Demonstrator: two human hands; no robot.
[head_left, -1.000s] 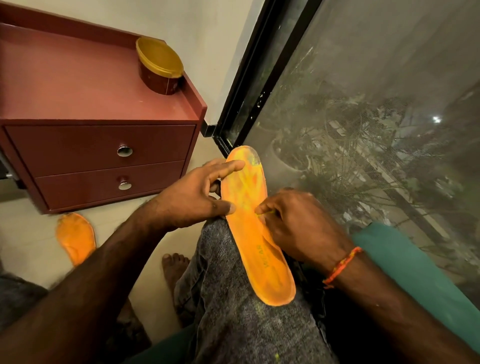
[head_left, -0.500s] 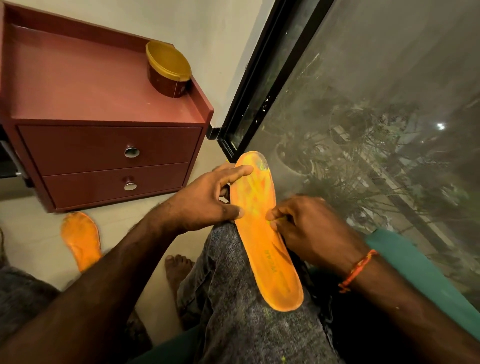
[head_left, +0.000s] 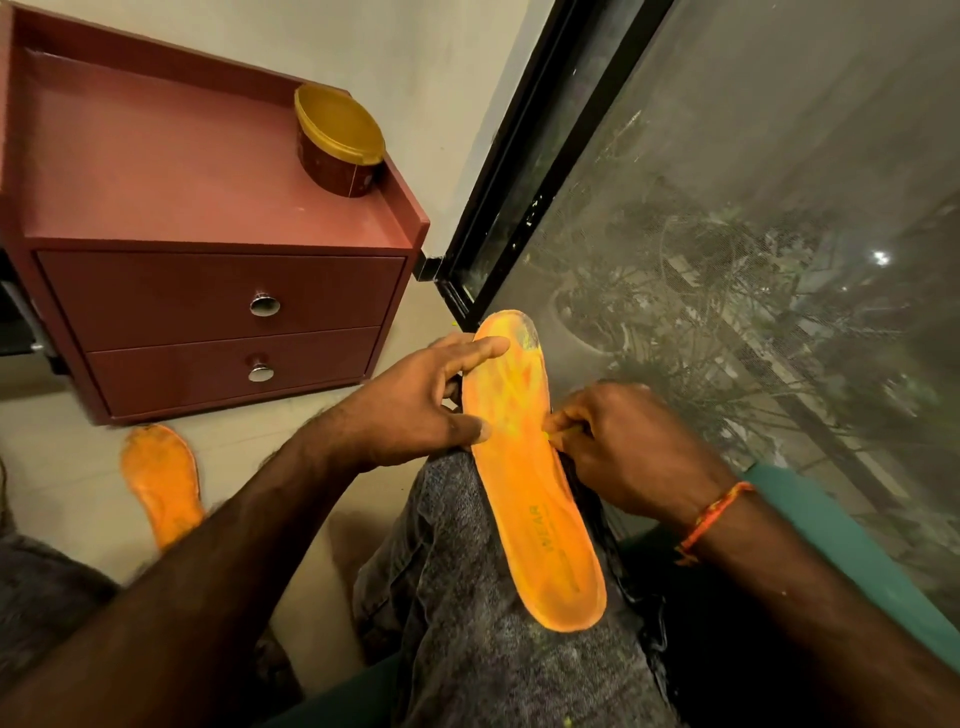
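An orange shoe insole (head_left: 535, 499) lies lengthwise on my right knee in grey jeans (head_left: 467, 613), toe end pointing away. My left hand (head_left: 415, 410) grips its left edge, thumb pressed on the top face and index finger stretched along the toe part. At the right edge near the middle, the curled fingertips of my right hand (head_left: 628, 447) pinch the insole, with a small yellow bit showing between them. A second orange insole (head_left: 161, 483) lies on the floor to the left.
A dark red two-drawer cabinet (head_left: 218, 291) stands on the floor ahead, with a round yellow-lidded jar (head_left: 337, 140) on top. A black-framed window with mesh (head_left: 727, 260) runs along the right. I sit on a teal seat (head_left: 841, 566).
Both hands stay on the insole. My right fingertips have slipped from the insole's face toward its right edge; the view has shifted slightly.
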